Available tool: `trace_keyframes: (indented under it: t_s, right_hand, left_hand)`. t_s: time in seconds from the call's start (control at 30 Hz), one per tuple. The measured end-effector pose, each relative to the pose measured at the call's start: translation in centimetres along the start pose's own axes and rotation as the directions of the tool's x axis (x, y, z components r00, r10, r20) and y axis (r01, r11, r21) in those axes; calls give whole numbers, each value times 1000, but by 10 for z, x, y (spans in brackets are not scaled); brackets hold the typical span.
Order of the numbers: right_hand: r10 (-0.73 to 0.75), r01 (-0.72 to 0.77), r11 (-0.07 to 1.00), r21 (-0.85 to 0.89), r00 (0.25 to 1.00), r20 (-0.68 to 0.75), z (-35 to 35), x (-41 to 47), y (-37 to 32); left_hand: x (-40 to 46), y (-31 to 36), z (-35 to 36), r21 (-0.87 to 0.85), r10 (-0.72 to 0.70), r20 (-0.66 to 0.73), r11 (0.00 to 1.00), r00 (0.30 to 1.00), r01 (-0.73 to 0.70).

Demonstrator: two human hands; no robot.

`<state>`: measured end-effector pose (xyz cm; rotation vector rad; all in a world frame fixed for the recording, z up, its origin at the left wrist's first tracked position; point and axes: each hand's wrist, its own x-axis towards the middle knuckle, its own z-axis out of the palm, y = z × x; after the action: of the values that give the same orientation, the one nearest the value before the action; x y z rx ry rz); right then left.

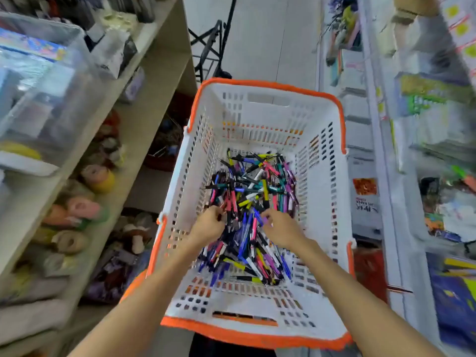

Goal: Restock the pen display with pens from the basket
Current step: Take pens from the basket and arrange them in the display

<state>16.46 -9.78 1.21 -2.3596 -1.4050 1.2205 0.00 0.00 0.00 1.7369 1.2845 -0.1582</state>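
Note:
A white plastic basket [319, 176] with an orange rim stands in the aisle below me. A heap of several pens [253, 191] in blue, pink, yellow, purple and teal lies on its floor. Both my hands reach down into the heap. My left hand [208, 224] has its fingers pinched around pens at the heap's left side. My right hand [282, 229] is curled with its fingertips closed on a purple pen [265, 219]. The pen display is not in view.
A beige shelf unit [144, 119] with clear bins and soft toys runs along the left. White shelving [381, 155] with packaged stationery lines the right. A black metal stand [213, 45] sits on the floor beyond the basket.

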Motion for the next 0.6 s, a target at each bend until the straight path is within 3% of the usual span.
trace_keyframes:
  t_s: [0.13,0.2,0.27,0.4,0.5,0.6]
  right_hand:
    - [64,-10,981,195,959,-276,22,16,7]
    - [68,3,984,177,917,-394,26,28,14]
    - [34,-17,999,41,883,-469,24,42,19]
    - [-101,-53,956,-287,863,-496,23,66,21]
    - [-193,-72,851,-520,878,-438,22,87,23]
    - [-259,14,790,-613,914,-313,17,99,19]
  left_hand:
    - [24,-6,19,-152,-99,-120,985,988,80]
    - [34,-9,31,-127,-99,-232,989,968,71]
    - [48,-10,38,-82,-92,-353,994,931,67]
    - [71,-7,45,-126,-57,-459,992,886,-1]
    - [83,0,45,-239,-29,-344,969,939,-58]
    - [87,4,35,-20,64,-312,997,948,-74]
